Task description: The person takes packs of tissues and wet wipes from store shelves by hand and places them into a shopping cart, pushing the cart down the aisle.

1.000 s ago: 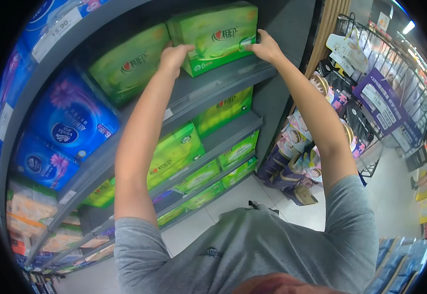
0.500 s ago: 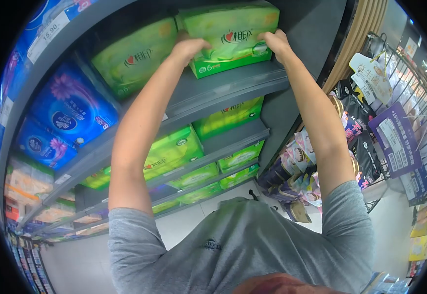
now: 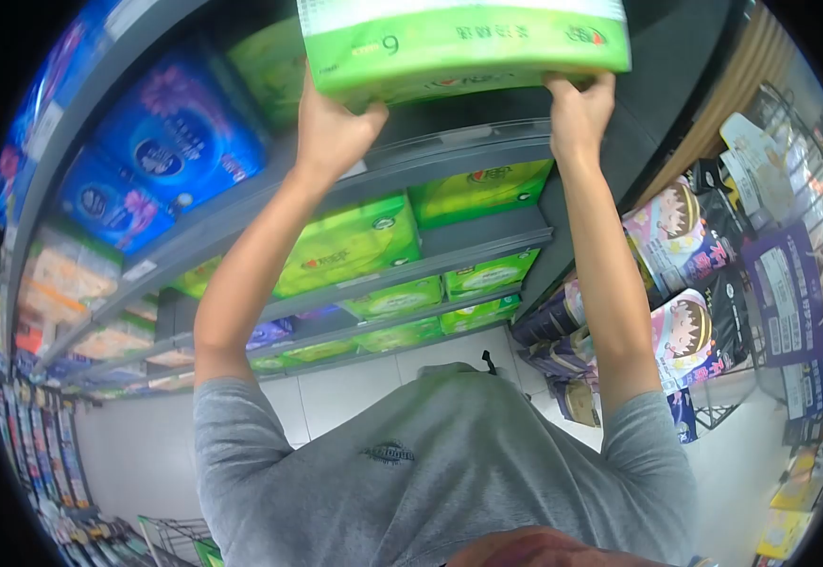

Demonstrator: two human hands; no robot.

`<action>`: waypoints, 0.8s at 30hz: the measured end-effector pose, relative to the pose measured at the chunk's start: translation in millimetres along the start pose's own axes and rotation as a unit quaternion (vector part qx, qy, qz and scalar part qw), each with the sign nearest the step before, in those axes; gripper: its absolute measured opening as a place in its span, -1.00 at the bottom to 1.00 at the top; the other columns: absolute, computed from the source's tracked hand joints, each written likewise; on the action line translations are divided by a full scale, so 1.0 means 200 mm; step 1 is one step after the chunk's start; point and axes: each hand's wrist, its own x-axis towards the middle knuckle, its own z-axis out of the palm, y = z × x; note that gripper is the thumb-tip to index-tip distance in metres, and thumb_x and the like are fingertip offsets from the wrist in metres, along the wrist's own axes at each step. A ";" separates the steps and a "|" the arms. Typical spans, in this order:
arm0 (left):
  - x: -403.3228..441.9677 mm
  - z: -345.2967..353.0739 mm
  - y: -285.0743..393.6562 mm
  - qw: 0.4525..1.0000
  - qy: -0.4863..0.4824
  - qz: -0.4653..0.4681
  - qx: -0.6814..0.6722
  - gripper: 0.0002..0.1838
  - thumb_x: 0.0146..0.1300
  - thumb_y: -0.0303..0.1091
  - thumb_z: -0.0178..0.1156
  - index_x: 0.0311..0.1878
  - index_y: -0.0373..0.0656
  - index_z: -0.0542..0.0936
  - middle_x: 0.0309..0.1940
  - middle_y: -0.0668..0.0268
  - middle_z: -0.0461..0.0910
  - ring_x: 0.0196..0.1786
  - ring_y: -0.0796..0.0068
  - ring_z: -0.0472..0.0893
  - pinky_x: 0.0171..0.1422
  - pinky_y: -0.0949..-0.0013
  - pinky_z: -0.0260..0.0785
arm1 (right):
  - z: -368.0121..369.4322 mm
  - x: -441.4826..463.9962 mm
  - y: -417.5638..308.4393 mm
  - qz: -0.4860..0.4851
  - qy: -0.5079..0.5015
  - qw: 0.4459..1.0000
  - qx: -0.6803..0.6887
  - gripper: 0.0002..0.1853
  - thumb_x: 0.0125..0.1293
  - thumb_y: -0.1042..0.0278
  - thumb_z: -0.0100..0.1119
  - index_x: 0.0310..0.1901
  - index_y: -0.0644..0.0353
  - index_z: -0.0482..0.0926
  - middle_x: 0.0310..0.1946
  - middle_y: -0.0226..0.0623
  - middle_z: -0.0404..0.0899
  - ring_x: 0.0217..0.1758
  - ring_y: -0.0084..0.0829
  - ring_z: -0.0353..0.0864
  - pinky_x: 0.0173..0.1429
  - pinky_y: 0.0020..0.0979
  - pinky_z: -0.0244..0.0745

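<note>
A green tissue pack (image 3: 468, 42) is held up at the top of the view, in front of the upper shelf, its underside turned toward me. My left hand (image 3: 336, 130) grips its left end, thumb below the lower edge. At its lower right edge, my right hand (image 3: 581, 109) holds it with the thumb against the near side. Behind my left hand another green pack (image 3: 265, 61) stands on the upper shelf, partly covered. Blue tissue packs (image 3: 170, 128) sit to the left of it.
Lower shelves (image 3: 487, 236) carry more green packs (image 3: 350, 246). To the right, a wire rack (image 3: 808, 142) holds hanging bags (image 3: 685, 331) and a purple sign (image 3: 788, 293). Pale floor tiles (image 3: 345, 392) show below. A wire basket (image 3: 175, 539) is at the lower left.
The green pack has come up off the shelf toward me and tipped so its underside shows. Both hands rose with it, and the view has shifted.
</note>
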 end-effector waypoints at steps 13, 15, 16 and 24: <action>-0.46 -0.90 0.14 0.999 0.028 0.023 0.017 -0.52 -0.16 -0.58 0.32 -0.04 -0.19 0.58 -0.12 0.26 0.64 -0.02 0.27 0.56 0.08 0.23 0.42 | -0.09 -0.75 -0.34 -0.045 -0.208 0.962 -0.170 -0.59 0.09 0.74 0.28 0.03 0.42 0.52 0.00 -0.16 0.57 0.01 -0.32 0.59 0.20 -0.31 0.45; -0.56 -1.03 0.21 0.996 0.032 -0.014 -0.076 -0.47 -0.18 -0.62 0.32 0.00 -0.20 0.56 -0.11 0.28 0.64 -0.01 0.34 0.56 0.09 0.26 0.44 | -0.01 -0.86 -0.46 -0.042 -0.217 0.968 -0.116 -0.51 0.03 0.72 0.36 0.07 0.42 0.51 0.02 -0.16 0.57 0.04 -0.34 0.58 0.22 -0.32 0.42; -0.63 -1.10 0.24 0.992 0.039 -0.036 -0.115 -0.44 -0.19 -0.64 0.32 0.02 -0.20 0.55 -0.11 0.29 0.64 0.00 0.37 0.57 0.09 0.27 0.44 | 0.01 -0.92 -0.51 -0.067 -0.228 0.962 -0.137 -0.48 0.01 0.66 0.41 0.07 0.41 0.51 0.02 -0.16 0.57 0.05 -0.34 0.57 0.24 -0.30 0.41; -1.63 -1.35 0.61 0.908 0.157 -0.306 -0.240 -0.32 -0.30 -0.73 0.29 0.08 -0.25 0.53 -0.12 0.33 0.66 -0.07 0.49 0.61 0.00 0.36 0.50 | -0.20 -1.56 -0.61 0.031 -0.425 0.904 0.026 -0.31 -0.06 0.64 0.47 0.18 0.41 0.42 0.09 -0.10 0.52 0.15 -0.28 0.50 0.31 -0.22 0.36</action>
